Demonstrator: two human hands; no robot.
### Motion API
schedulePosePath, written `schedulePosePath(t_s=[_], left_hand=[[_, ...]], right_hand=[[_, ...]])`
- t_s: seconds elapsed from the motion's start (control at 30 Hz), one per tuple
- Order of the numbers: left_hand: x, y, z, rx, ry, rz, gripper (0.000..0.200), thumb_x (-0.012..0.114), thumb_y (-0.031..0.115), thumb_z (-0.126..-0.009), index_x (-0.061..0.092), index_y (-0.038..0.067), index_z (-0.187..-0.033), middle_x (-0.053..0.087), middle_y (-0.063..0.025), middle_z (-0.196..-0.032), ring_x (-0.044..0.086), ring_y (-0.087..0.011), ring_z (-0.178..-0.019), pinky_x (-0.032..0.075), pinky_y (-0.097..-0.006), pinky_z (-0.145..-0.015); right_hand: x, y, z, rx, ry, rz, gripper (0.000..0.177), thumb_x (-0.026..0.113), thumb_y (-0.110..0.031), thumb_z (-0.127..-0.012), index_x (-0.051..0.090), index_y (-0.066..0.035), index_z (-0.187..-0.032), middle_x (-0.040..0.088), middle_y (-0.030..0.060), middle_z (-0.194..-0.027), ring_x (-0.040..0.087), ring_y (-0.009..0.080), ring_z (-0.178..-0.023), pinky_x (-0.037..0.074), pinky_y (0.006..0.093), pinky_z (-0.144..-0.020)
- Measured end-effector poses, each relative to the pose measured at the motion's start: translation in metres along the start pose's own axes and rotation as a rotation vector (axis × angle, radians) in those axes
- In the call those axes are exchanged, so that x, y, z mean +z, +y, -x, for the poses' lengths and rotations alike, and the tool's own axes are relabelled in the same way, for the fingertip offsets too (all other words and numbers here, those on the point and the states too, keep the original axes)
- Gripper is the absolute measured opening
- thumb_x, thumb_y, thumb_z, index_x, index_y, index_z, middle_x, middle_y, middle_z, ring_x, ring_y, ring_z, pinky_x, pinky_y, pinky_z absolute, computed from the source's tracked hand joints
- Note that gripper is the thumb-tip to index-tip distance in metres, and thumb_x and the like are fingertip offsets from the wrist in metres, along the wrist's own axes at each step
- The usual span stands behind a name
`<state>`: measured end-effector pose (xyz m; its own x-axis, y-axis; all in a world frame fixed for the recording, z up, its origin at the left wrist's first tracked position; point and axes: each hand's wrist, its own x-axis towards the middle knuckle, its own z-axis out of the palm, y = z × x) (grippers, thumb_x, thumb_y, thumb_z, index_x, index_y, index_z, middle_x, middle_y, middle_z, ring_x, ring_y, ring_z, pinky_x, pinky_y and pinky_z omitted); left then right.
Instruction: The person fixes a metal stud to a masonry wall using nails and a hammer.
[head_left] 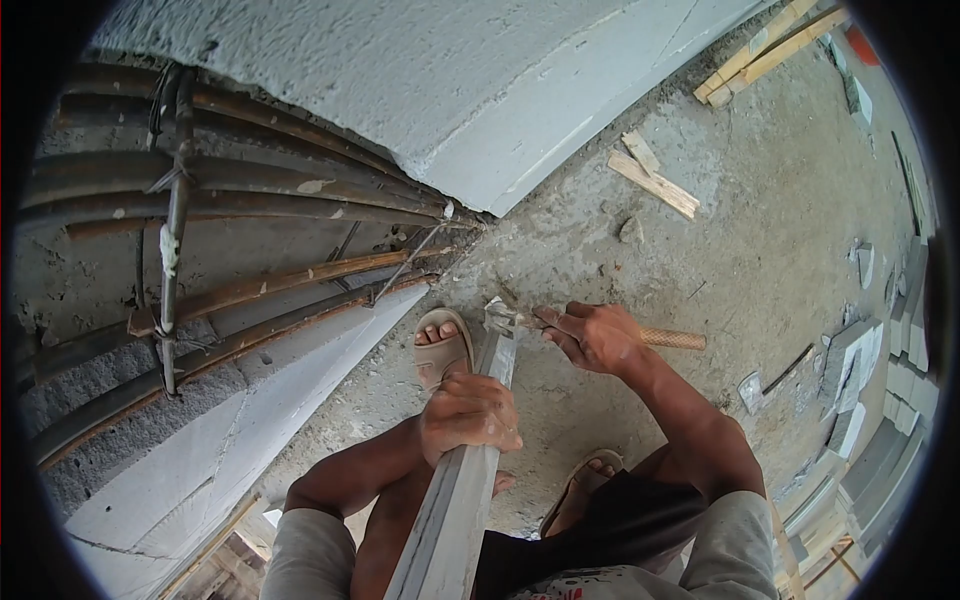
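My left hand [470, 415] is wrapped around a long, pale grey metal bar [462, 510] that slants from my lap toward the floor. At its far end, grey-white mortar-like material clings to the bar. My right hand [600, 338] is closed on a hand tool whose tan, textured handle [672, 339] sticks out to the right. The tool's front part [528, 319] reaches the bar's far end and looks smeared with grey; its exact kind is hard to make out. My sandalled foot [443, 345] rests just left of the bar.
Rusty rebar [300, 195] tied with wire runs along the left, between pale wall panels [520, 110]. Wood scraps [655, 185] and a stone [631, 230] lie on the rough concrete floor. Timber lengths [770, 50] lie at the upper right; grey block pieces [850, 365] line the right.
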<state>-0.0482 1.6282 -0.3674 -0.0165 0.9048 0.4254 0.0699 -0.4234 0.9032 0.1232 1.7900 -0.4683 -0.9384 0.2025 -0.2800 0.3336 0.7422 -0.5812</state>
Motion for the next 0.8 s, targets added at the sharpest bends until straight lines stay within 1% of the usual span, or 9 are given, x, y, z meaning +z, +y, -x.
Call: schedulePosePath(t_s=[0.13,0.27,0.37,0.47,0.53,0.63,0.67,0.73,0.8], left_hand=[[0.000,0.001,0.000,-0.012,0.018,0.012,0.025,0.081,0.020,-0.067,0.065,0.003,-0.077,0.060,-0.0045,-0.062,0.065,-0.0217,-0.056,0.053,-0.0338,-0.055],[0.000,-0.001,0.005,0.006,0.012,0.007,0.025,0.081,0.020,-0.068,0.065,0.003,-0.077,0.059,-0.0038,-0.061,0.064,-0.0217,-0.056,0.053,-0.0341,-0.055],[-0.006,0.001,0.002,-0.023,-0.061,0.005,0.028,0.084,0.018,-0.067,0.064,0.003,-0.081,0.062,-0.0072,-0.066,0.066,-0.0228,-0.060,0.055,-0.0356,-0.062],[-0.005,0.004,0.008,-0.042,-0.035,0.008,0.028,0.084,0.019,-0.067,0.065,0.003,-0.081,0.062,-0.0075,-0.067,0.066,-0.0229,-0.062,0.055,-0.0363,-0.062],[-0.007,0.002,0.008,-0.036,-0.041,0.039,0.029,0.084,0.020,-0.069,0.065,0.003,-0.081,0.062,-0.0079,-0.069,0.066,-0.0232,-0.063,0.054,-0.0370,-0.063],[-0.006,0.005,0.007,-0.034,-0.046,0.007,0.028,0.083,0.020,-0.070,0.065,0.003,-0.082,0.062,-0.0082,-0.069,0.066,-0.0235,-0.063,0.054,-0.0365,-0.062],[-0.006,0.005,0.007,-0.036,-0.047,0.008,0.028,0.083,0.020,-0.070,0.065,0.003,-0.082,0.062,-0.0082,-0.069,0.066,-0.0235,-0.063,0.054,-0.0365,-0.062],[-0.005,0.005,0.009,-0.006,-0.068,-0.017,0.026,0.081,0.019,-0.070,0.065,0.002,-0.082,0.062,-0.0079,-0.068,0.066,-0.0237,-0.062,0.054,-0.0360,-0.062],[-0.005,0.004,0.008,-0.010,-0.061,-0.007,0.025,0.080,0.019,-0.070,0.065,0.002,-0.082,0.062,-0.0077,-0.068,0.066,-0.0236,-0.062,0.054,-0.0357,-0.061]], right_hand=[[-0.018,-0.011,0.001,-0.057,-0.035,-0.056,0.038,0.051,-0.039,-0.096,0.058,-0.021,-0.129,0.065,0.0093,-0.085,0.065,0.0322,-0.068,0.052,0.0427,-0.060],[0.006,0.001,-0.006,-0.057,-0.040,-0.037,0.038,0.051,-0.039,-0.096,0.058,-0.022,-0.129,0.065,0.0098,-0.085,0.064,0.0329,-0.068,0.052,0.0427,-0.061],[0.015,0.011,-0.013,0.049,-0.062,0.099,0.039,0.049,-0.040,-0.096,0.058,-0.022,-0.129,0.065,0.0104,-0.086,0.064,0.0332,-0.069,0.053,0.0426,-0.063],[0.005,0.005,-0.005,-0.016,0.009,-0.033,0.037,0.050,-0.039,-0.096,0.059,-0.022,-0.128,0.066,0.0108,-0.086,0.064,0.0337,-0.070,0.052,0.0426,-0.063],[-0.009,-0.002,-0.006,0.048,0.023,-0.144,0.035,0.052,-0.036,-0.096,0.061,-0.020,-0.126,0.066,0.0113,-0.084,0.064,0.0342,-0.072,0.052,0.0433,-0.063],[-0.009,0.002,-0.012,0.152,0.097,-0.159,0.033,0.054,-0.034,-0.096,0.063,-0.017,-0.123,0.067,0.0122,-0.083,0.064,0.0345,-0.073,0.051,0.0439,-0.064],[-0.007,0.005,-0.013,0.154,0.096,-0.162,0.033,0.054,-0.034,-0.096,0.063,-0.017,-0.123,0.067,0.0122,-0.083,0.064,0.0345,-0.073,0.051,0.0439,-0.064],[-0.003,0.013,-0.014,0.169,0.214,-0.186,0.034,0.053,-0.034,-0.097,0.063,-0.016,-0.123,0.067,0.0128,-0.084,0.064,0.0348,-0.073,0.051,0.0443,-0.064],[-0.003,0.015,-0.012,0.162,0.207,-0.209,0.034,0.053,-0.034,-0.097,0.062,-0.016,-0.124,0.067,0.0128,-0.084,0.064,0.0349,-0.074,0.051,0.0443,-0.064]])
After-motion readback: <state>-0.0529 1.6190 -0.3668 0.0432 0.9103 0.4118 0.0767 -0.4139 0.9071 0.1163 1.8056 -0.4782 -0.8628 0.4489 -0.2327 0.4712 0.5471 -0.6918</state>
